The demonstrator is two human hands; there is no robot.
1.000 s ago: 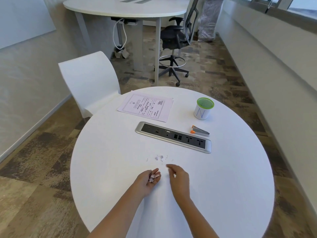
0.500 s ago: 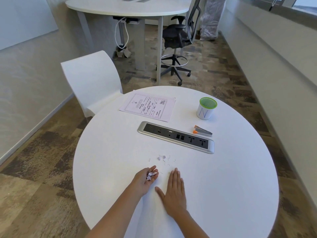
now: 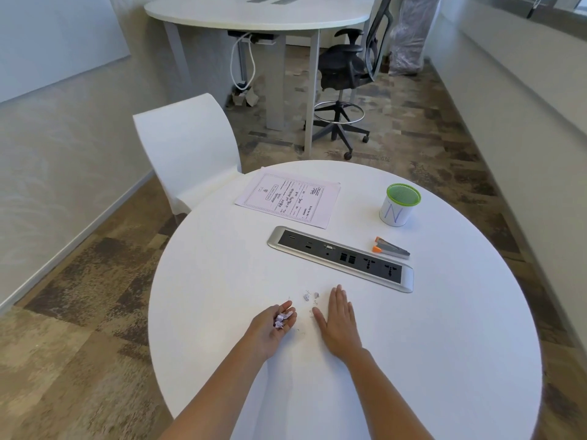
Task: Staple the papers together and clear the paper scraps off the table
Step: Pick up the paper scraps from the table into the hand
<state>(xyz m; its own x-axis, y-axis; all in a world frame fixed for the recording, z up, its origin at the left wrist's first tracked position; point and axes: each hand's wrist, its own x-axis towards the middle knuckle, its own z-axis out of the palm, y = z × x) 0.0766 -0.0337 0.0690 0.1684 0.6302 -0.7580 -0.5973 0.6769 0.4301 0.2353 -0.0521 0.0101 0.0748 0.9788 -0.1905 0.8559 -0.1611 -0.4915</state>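
My left hand (image 3: 273,322) lies palm up on the round white table (image 3: 444,344), cupped around several small pale purple paper scraps (image 3: 281,319). My right hand (image 3: 337,319) rests flat, palm down, fingers together, just right of it. A few loose scraps (image 3: 309,296) and tiny bits lie on the table just beyond and between the two hands. The papers (image 3: 288,198), printed and handwritten, lie at the far left of the table. A grey and orange stapler (image 3: 391,248) lies behind the socket strip at the right.
A silver socket strip (image 3: 341,258) is set into the table's middle. A white cup with a green rim (image 3: 399,204) stands at the far right. A white chair (image 3: 187,147) sits past the table's left edge; a second table and black office chair (image 3: 346,71) stand farther back.
My right hand went from fingertips curled on the table to lying flat, then slid forward beside the loose scraps. My left hand stayed cupped with its scraps.
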